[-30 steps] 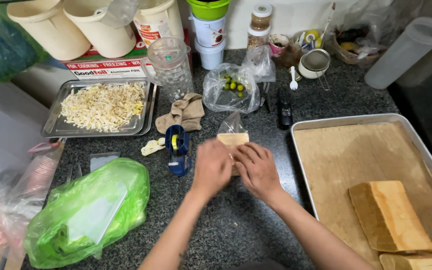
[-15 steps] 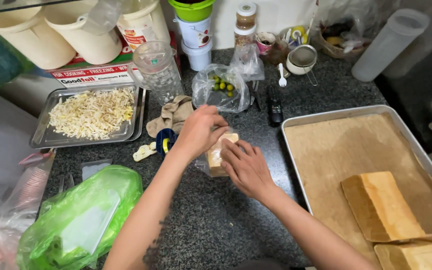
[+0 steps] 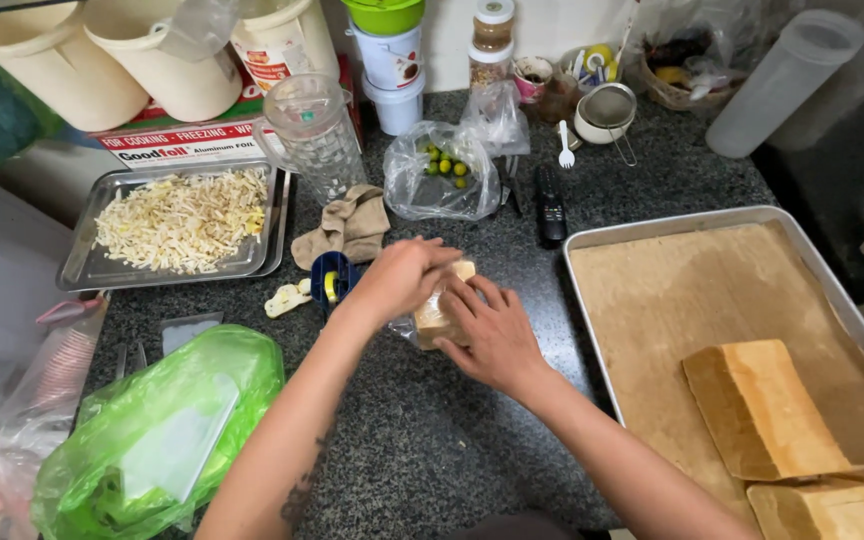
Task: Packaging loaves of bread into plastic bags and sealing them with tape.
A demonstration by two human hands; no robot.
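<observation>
Both hands are working over the dark speckled counter (image 3: 432, 440), close together around a small tan block in a clear bag (image 3: 439, 312) lying near the middle of it. The left hand (image 3: 404, 278) is coming in from above with its fingers curled down over the top of the bagged block, while the right hand (image 3: 492, 335) is pressing against its near side, fingers spread and wrapped on it; I cannot quite tell whether the plastic is being pinched or just held flat, since the hands are hiding most of it. Just left of the left hand a blue tape dispenser (image 3: 332, 280) is sitting, with a pale scrap (image 3: 286, 298) beside it and a crumpled beige cloth (image 3: 347, 225) behind. Farther left a steel tray (image 3: 77, 270) is holding pale shredded strips (image 3: 182, 218). A green plastic bag (image 3: 157, 435) is lying at the near left. To the right, well apart from the hands, a large baking pan (image 3: 672, 300) is carrying tan loaf-like blocks (image 3: 767, 410) at its near corner. Behind the hands a clear bag of small green and yellow fruits (image 3: 442, 170), a black remote (image 3: 550, 205) and a clear glass jug (image 3: 314, 135) are standing toward the wall.
</observation>
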